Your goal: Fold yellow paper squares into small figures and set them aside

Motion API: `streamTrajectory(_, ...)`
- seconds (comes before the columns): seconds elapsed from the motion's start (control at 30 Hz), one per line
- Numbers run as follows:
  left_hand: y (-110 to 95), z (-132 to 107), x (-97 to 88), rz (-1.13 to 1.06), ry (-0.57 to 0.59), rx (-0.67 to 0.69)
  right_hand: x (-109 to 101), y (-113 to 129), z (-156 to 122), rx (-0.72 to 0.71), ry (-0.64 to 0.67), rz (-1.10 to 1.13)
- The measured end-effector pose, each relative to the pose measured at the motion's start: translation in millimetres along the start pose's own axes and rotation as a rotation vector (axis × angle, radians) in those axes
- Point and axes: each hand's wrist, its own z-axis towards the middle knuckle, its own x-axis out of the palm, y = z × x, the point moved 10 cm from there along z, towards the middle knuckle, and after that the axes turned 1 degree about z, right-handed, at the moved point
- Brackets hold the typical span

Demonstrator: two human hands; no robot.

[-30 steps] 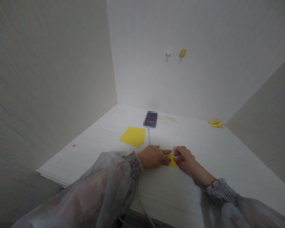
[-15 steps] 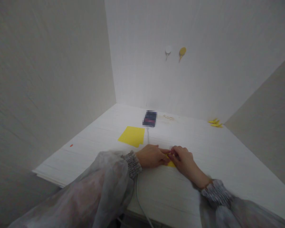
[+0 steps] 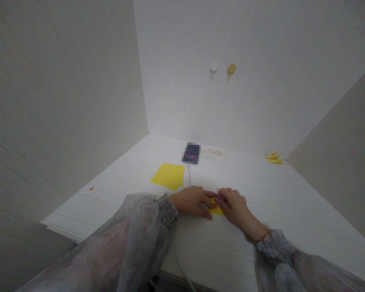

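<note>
A small piece of yellow paper (image 3: 218,210) lies on the white table between my two hands, mostly covered by them. My left hand (image 3: 193,201) rests over its left side, index finger stretched toward the upper edge and thumb spread away, touching the table side. At the paper's right, my right hand (image 3: 233,206) is closed, thumb and fingers pinched at its upper edge. The fingertips of both hands nearly meet there, and the exact fold or edge between them is hidden. A flat yellow sheet (image 3: 169,176) lies just beyond my left wrist.
A phone with a blurred screen (image 3: 191,153) lies farther back, its white cable (image 3: 178,253) running under my left arm to the front edge. Several folded yellow paper pieces (image 3: 274,158) sit at the back right. Two hooks, one white (image 3: 213,67) and one yellow (image 3: 231,68), are on the wall.
My left thumb has moved down and away from the other fingers, uncovering a little more of the yellow paper. My right hand stays pinched almost in the same place.
</note>
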Motion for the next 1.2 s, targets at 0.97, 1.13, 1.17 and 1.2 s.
streamTrajectory(0.97,23,6,-8.7,-0.264,-0.199,-0.343,-5,7,-4,0.053,0.052,-0.007)
streamTrajectory(1.13,23,4,-5.9,-0.351,-0.191,-0.285,-7,5,-3,0.038,0.039,0.005)
streamTrajectory(1.17,23,4,-4.8,-0.360,-0.185,-0.277,-7,5,-3,0.036,0.039,0.009)
streamTrajectory(1.2,24,4,-3.9,-0.366,-0.181,-0.271,-6,4,-3,0.037,0.040,0.011)
